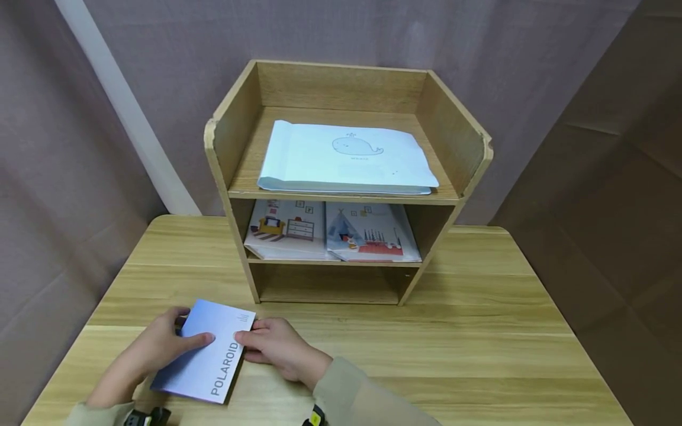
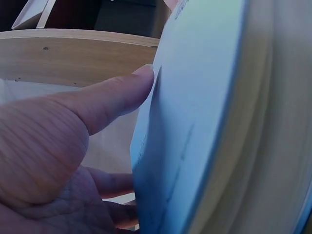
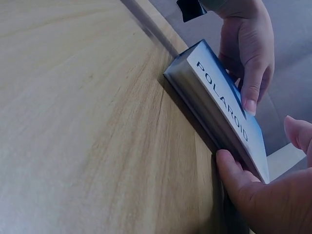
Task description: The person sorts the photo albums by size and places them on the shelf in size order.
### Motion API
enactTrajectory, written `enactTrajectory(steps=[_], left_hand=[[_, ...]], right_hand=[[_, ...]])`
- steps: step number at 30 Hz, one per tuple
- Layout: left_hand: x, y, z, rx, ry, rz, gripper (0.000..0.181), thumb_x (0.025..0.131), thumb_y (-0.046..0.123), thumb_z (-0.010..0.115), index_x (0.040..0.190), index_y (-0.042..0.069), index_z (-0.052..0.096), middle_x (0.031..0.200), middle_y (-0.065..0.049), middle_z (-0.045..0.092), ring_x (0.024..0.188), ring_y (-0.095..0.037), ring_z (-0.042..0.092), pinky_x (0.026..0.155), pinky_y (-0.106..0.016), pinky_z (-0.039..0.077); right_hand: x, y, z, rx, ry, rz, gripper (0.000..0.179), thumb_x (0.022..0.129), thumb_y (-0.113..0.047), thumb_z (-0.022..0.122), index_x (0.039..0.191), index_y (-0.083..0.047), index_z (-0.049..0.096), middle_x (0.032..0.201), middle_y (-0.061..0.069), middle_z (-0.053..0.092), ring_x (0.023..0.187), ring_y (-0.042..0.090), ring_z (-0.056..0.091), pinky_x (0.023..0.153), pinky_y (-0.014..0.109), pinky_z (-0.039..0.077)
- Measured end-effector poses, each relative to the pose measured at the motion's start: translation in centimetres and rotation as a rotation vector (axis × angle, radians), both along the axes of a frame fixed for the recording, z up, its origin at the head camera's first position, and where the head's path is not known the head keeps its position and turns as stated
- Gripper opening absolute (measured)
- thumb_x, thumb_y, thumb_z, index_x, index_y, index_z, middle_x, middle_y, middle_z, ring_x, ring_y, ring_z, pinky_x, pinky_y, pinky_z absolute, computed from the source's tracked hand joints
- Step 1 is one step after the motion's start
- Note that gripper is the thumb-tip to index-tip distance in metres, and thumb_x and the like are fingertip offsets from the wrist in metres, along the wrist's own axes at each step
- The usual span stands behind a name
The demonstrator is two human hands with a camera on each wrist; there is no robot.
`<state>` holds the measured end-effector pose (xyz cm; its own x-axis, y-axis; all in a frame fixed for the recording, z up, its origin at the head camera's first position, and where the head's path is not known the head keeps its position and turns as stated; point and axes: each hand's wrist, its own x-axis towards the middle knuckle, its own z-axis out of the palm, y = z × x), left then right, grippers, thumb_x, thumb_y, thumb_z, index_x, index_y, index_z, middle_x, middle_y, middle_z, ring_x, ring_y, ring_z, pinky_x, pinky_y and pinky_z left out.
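A thick book, its cover fading from blue to white and lettered POLAROID, is low over the tabletop at the front left. My left hand grips its left side, thumb on the cover and fingers behind the edge. At the opposite edge is my right hand. In the right wrist view, the fingers of the right hand touch the page edge near a corner, while the thumb stands apart from the cover. Layered pages of the book show in the left wrist view. Whether its underside touches the table is unclear.
A wooden shelf unit stands at the back of the table. A white whale-print booklet lies on its top level. Illustrated booklets lie side by side on the middle level. Curtains hang behind.
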<state>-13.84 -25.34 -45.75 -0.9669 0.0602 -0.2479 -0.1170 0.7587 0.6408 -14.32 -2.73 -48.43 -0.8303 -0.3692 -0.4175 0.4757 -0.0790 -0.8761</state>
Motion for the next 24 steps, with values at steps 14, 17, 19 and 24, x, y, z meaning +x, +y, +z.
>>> enactTrajectory(steps=[14,17,19,24], left_hand=[[0.9,0.9,0.1,0.240,-0.168,-0.009,0.092,0.084,0.043,0.074,0.137,-0.019,0.030,0.129,-0.036,0.047,0.119,-0.045,0.048,0.095,-0.054,0.046],[1.3,1.8,0.2,0.270,-0.186,-0.014,0.089,0.085,0.042,0.074,0.138,-0.015,0.032,0.126,-0.030,0.052,0.115,-0.040,0.051,0.093,-0.052,0.047],[1.6,2.7,0.2,0.281,-0.189,-0.016,0.088,0.084,0.042,0.074,0.140,-0.012,0.031,0.124,-0.026,0.053,0.112,-0.035,0.053,0.090,-0.049,0.049],[2.1,5.1,0.2,0.355,-0.156,-0.003,0.085,0.084,0.040,0.075,0.141,-0.006,0.031,0.119,-0.021,0.052,0.103,-0.029,0.053,0.082,-0.041,0.052]], right_hand=[[0.1,3.7,0.5,0.081,0.059,0.075,0.024,0.090,-0.010,0.069,0.109,0.005,0.065,0.094,0.010,0.070,0.087,0.023,0.069,0.077,0.034,0.058],[0.1,5.0,0.3,0.091,0.079,0.106,0.023,0.091,-0.010,0.068,0.110,0.003,0.066,0.095,0.010,0.071,0.088,0.022,0.069,0.077,0.034,0.057],[0.1,5.9,0.3,0.105,0.097,0.126,0.024,0.091,-0.011,0.068,0.112,0.001,0.066,0.096,0.009,0.071,0.089,0.021,0.069,0.078,0.033,0.057],[0.2,8.3,0.7,0.182,0.177,0.150,0.024,0.092,-0.013,0.068,0.113,-0.003,0.066,0.093,0.006,0.072,0.088,0.018,0.068,0.077,0.031,0.057]])
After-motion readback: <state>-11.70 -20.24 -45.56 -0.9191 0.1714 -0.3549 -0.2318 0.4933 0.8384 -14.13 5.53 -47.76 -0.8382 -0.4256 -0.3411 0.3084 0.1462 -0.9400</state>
